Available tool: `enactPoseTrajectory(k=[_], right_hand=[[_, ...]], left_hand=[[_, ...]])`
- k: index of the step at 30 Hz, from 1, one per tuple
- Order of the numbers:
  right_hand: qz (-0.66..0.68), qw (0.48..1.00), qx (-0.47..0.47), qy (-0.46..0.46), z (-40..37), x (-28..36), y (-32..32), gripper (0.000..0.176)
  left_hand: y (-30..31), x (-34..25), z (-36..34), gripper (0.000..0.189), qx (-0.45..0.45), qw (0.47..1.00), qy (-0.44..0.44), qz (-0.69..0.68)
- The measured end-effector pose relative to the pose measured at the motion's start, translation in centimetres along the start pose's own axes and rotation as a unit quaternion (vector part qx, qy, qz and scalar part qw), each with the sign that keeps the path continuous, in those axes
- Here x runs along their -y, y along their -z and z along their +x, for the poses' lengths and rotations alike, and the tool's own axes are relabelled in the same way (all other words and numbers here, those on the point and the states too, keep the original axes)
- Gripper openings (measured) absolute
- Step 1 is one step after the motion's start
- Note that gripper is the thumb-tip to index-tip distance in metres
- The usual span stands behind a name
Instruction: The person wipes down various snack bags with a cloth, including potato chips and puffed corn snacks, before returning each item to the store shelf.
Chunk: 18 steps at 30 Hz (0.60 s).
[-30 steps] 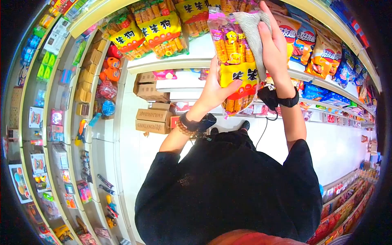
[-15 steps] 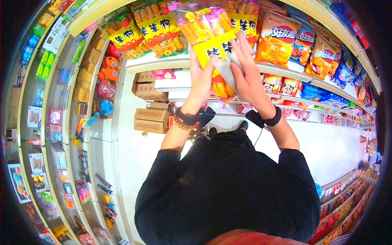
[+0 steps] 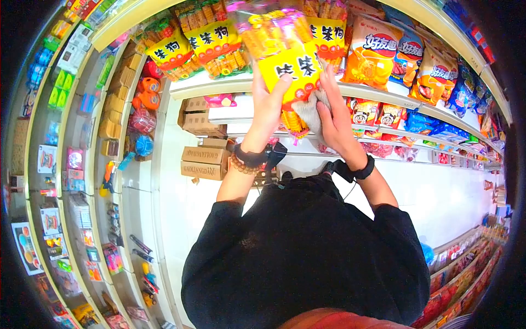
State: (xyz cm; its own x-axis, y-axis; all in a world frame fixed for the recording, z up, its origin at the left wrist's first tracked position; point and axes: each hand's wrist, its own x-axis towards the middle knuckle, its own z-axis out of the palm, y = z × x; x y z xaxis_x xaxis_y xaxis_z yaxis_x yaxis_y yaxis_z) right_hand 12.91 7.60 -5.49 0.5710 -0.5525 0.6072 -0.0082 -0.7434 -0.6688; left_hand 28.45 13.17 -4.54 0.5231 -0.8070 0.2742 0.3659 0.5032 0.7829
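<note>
A clear snack bag (image 3: 290, 68) with a yellow label and orange sticks inside is held up in front of the top shelf. My left hand (image 3: 268, 101) grips its left side, thumb across the front. A grey cloth (image 3: 311, 112) lies bunched between my right hand (image 3: 335, 112) and the bag's lower right side. My right fingers point up along the bag's edge, closed over the cloth. Matching yellow-labelled bags (image 3: 213, 44) stand on the shelf behind, to the left and right of the held one.
Orange and blue chip bags (image 3: 372, 52) stand on the top shelf (image 3: 213, 86) to the right. Cardboard boxes (image 3: 204, 162) sit on the floor at the left. Shelves of toys and small goods (image 3: 123, 164) run down the left side.
My right hand and the cloth have moved down along the bag's right side, uncovering more of the yellow label. My left hand keeps its hold on the bag.
</note>
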Motion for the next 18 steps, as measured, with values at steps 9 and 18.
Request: enactPoseTrajectory(k=[9,18], right_hand=[[-0.088,0.995,-0.02,0.047,5.1,0.7,1.6,0.054],[-0.059,0.996,-0.051,0.053,9.7,0.5,2.6,0.05]], left_hand=[[-0.7,2.1,-0.6,0.048,0.094,0.995,0.016,0.0],[-1.0,3.1,-1.6,0.057,0.145,0.985,0.047,0.081]])
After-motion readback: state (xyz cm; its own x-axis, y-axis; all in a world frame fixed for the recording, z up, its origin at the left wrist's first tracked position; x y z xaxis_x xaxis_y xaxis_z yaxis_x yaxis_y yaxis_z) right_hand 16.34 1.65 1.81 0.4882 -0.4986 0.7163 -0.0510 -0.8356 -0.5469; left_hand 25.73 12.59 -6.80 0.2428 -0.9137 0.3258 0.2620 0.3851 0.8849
